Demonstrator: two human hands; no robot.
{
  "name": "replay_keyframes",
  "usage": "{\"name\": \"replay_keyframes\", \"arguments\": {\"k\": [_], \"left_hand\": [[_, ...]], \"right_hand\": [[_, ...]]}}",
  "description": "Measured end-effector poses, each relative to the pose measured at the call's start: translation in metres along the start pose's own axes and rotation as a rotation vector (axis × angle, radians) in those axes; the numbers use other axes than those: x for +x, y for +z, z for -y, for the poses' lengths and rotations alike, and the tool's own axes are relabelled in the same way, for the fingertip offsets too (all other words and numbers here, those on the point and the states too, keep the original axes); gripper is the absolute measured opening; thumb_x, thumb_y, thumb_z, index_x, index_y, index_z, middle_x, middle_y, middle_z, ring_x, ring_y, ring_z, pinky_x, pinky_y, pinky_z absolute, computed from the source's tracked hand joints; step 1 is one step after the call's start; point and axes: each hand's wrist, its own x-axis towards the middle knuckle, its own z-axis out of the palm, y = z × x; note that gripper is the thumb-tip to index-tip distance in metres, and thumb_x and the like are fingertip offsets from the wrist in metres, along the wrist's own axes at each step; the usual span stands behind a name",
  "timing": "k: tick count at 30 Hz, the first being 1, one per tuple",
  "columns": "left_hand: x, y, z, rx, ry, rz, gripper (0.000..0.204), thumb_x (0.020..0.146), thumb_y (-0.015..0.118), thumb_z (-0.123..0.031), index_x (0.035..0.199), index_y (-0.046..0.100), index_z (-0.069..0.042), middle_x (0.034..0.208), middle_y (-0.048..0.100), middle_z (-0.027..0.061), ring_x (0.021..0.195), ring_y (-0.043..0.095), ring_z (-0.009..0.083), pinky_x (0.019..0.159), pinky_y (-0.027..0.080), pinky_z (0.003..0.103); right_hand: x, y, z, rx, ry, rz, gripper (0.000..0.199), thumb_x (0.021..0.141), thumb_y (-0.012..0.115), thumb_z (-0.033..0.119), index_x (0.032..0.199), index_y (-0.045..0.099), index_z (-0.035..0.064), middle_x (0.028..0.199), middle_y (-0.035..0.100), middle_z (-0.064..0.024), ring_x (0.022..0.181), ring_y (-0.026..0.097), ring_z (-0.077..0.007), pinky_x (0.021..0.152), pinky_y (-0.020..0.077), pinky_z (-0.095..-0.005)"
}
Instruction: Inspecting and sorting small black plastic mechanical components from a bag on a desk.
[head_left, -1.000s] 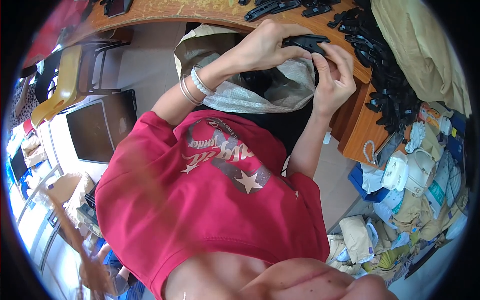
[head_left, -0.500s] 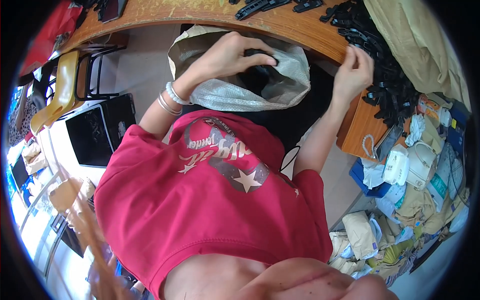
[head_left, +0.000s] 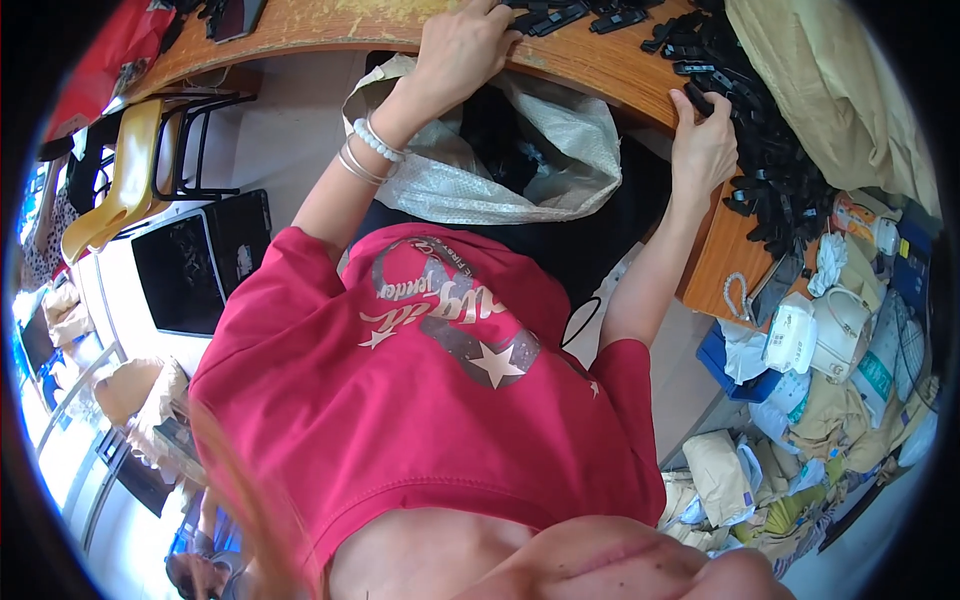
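My left hand (head_left: 462,48) is over the front edge of the wooden table. Its thumb and bent fingers are a little apart, beside several small black plastic parts (head_left: 560,18); the other fingertips are partly hidden. At the table's right side, my right hand (head_left: 704,150) pinches a black plastic clip (head_left: 699,97) between thumb and fingers, close to a large heap of similar black clips (head_left: 785,165). Below the table edge, a white woven sack (head_left: 470,195) gapes open at my lap, with dark contents inside that I cannot make out.
Tan cloth (head_left: 820,90) borders the heap at right. A phone (head_left: 777,290) and beaded bracelet (head_left: 738,297) lie on the wooden surface near a tissue pack (head_left: 791,335) and white bag (head_left: 845,335). At left stand a yellow chair (head_left: 130,180) and black bin (head_left: 200,265).
My left hand has moved up from the sack's mouth to the black parts on the table. My right hand has turned slightly, and a black clip now shows in its fingers.
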Motion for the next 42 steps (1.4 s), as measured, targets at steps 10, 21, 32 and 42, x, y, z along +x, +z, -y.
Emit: {"name": "replay_keyframes", "arguments": {"k": [10,21,32,42], "left_hand": [[-0.01,0.03,-0.02,-1.299,-0.239,0.069,0.025,0.092,0.06,-0.022,0.097,0.064,0.002,0.072,0.065,0.0097,0.064,0.066,0.0186,0.058,0.053,0.028],[-0.013,-0.006,-0.037,-0.879,0.006,0.357,0.027,0.087,0.067,-0.018,0.108,0.064,-0.002,0.069,0.063,0.0065,0.055,0.056,0.0094,0.05,0.046,0.023],[-0.016,-0.005,-0.027,-0.706,0.283,0.06,0.04,0.078,0.07,-0.008,0.115,0.061,0.0,0.098,0.067,0.0186,0.07,0.068,0.0224,0.061,0.053,0.03],[-0.014,-0.004,-0.023,-1.031,-0.088,0.327,0.031,0.089,0.065,-0.022,0.116,0.064,-0.008,0.069,0.063,0.0037,0.056,0.054,0.0062,0.05,0.045,0.022]], "right_hand": [[-0.034,-0.006,0.007,0.702,-0.112,-0.041,0.026,0.085,0.063,0.003,0.111,0.059,-0.0024,0.093,0.061,-0.0125,0.08,0.064,-0.0204,0.069,0.0526,-0.0313],[-0.051,-0.037,0.051,0.902,-0.447,0.006,0.025,0.075,0.07,-0.007,0.098,0.07,0.0015,0.09,0.062,-0.0061,0.07,0.059,-0.0121,0.061,0.0483,-0.0231],[-0.045,-0.031,0.051,1.008,-0.316,0.106,0.034,0.068,0.076,0.0,0.102,0.068,0.0026,0.082,0.063,-0.0045,0.074,0.06,-0.0125,0.067,0.0452,-0.0237],[-0.029,-0.019,0.049,1.11,-0.241,0.253,0.017,0.071,0.075,0.001,0.087,0.07,0.0004,0.082,0.065,-0.0044,0.074,0.061,-0.0117,0.062,0.0461,-0.0227]]}}
